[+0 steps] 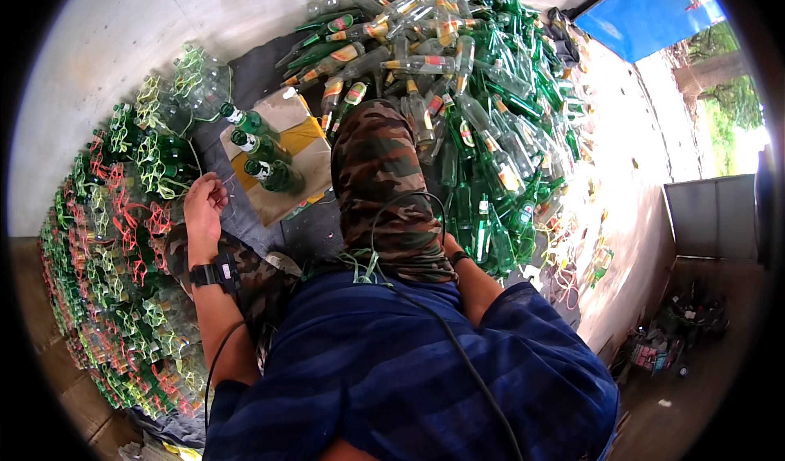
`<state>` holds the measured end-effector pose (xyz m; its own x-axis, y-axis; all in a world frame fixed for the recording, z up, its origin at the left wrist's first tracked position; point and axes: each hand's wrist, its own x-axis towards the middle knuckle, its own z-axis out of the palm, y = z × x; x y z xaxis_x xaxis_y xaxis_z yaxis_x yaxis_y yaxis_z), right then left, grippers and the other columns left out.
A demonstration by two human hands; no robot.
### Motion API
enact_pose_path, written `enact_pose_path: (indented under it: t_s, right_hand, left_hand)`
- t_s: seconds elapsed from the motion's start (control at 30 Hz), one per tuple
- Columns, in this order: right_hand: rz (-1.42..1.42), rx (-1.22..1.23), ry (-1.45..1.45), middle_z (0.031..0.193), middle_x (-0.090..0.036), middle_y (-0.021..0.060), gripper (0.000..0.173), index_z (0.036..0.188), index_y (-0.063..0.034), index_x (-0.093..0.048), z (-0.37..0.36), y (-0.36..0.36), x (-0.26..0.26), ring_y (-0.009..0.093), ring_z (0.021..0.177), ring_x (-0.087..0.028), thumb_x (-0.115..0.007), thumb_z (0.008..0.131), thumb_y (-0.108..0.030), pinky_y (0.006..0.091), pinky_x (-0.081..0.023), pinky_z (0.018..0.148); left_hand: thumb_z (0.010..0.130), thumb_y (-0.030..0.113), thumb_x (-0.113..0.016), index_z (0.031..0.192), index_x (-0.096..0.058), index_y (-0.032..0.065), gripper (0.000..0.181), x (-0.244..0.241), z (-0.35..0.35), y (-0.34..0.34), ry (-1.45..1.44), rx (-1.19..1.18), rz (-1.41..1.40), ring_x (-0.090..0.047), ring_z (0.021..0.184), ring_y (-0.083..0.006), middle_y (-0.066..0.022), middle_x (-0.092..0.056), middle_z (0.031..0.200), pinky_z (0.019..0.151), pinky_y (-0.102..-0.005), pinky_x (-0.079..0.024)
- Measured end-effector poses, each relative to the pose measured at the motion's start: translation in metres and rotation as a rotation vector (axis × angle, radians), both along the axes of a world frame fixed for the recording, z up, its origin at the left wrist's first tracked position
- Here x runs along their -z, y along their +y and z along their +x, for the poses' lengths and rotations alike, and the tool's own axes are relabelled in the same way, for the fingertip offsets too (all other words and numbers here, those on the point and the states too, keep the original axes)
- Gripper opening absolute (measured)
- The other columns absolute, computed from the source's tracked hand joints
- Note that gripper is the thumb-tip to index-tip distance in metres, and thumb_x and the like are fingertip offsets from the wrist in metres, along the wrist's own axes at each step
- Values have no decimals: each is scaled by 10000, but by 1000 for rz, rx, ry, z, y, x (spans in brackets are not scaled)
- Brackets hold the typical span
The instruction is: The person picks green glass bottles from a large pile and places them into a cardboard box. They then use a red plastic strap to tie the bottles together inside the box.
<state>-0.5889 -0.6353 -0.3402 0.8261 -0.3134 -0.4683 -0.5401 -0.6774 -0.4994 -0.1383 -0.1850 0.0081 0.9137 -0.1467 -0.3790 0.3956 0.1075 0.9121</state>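
Note:
My left hand (206,202) is half curled beside a bundle of green glass bottles (164,161) tied with pale green plastic string. Whether its fingers hold a strand of that string cannot be made out. Three green bottles, the nearest one (276,175) among them, stand upright on a cardboard box (276,208) with yellow tape, right of that hand. Beyond my camouflage-clad knee, my right hand (451,244) is mostly hidden, close to loose green bottles (490,240). Green plastic strings (366,266) lie across my lap.
A large heap of loose clear and green bottles (429,62) spreads ahead and to the right. Rows of string-tied bottles (116,264) line the left side. A black cable (451,332) runs down my shirt. Tangled strings (564,249) lie at the right by a wall.

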Motion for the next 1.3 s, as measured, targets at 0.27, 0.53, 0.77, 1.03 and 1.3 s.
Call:
enact_pose_path:
  t_s: [0.27,0.53,0.77,1.03,1.3]
  right_hand:
    - [-34,528,180,897,-710,274,300,903,39,-710,24,17,-13,444,909,-700,-618,847,-241,487,-558,793]
    - [-7,661,246,931,-699,294,440,920,62,-682,-35,13,33,433,963,-691,-708,825,-366,490,-533,832]
    - [262,862,325,1096,-701,281,679,1127,124,-601,12,41,19,372,1057,-696,-867,697,-330,408,-564,850]
    - [18,222,237,930,-739,204,342,829,21,-707,2,21,42,346,966,-722,-712,757,-314,446,-556,789]
    - [326,-106,-73,1100,-716,188,380,1156,-101,-701,-37,-6,38,368,1026,-685,-569,932,-377,477,-535,814]
  left_hand:
    - [958,107,-586,1134,-639,52,192,6,1,2,13,-5,35,-650,779,-117,-13,-682,906,697,-273,-519]
    - [966,128,-592,1150,-630,56,202,19,2,5,34,8,106,-645,813,-130,-14,-671,938,720,-293,-523]
    - [968,142,-598,1156,-646,63,210,22,7,17,40,18,174,-626,812,-135,-5,-653,916,742,-300,-511]
    - [939,124,-594,1168,-638,56,244,39,2,24,61,-1,138,-652,785,-135,-18,-680,909,689,-286,-518]
    - [938,109,-595,1129,-663,51,211,21,-1,-2,1,15,86,-652,739,-122,-17,-682,887,653,-261,-522]
